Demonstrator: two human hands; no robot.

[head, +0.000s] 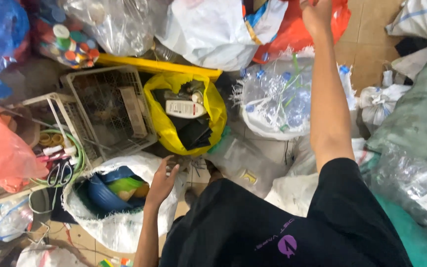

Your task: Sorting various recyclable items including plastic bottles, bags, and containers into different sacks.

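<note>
My left hand hovers with fingers spread over the rim of a white woven sack that holds blue and green plastic dishes. It holds nothing. My right arm stretches far forward, and my right hand reaches the top edge of the view beside a red-orange plastic bag. Its fingers are cut off by the frame, so I cannot tell whether it grips anything. Between both hands stands a yellow bag with a white bottle and dark items inside.
A grey plastic crate and a white basket with scissors stand at the left. A sack of clear bottles sits under my right arm. Bags of bottle caps, pink, blue and clear bags crowd all sides.
</note>
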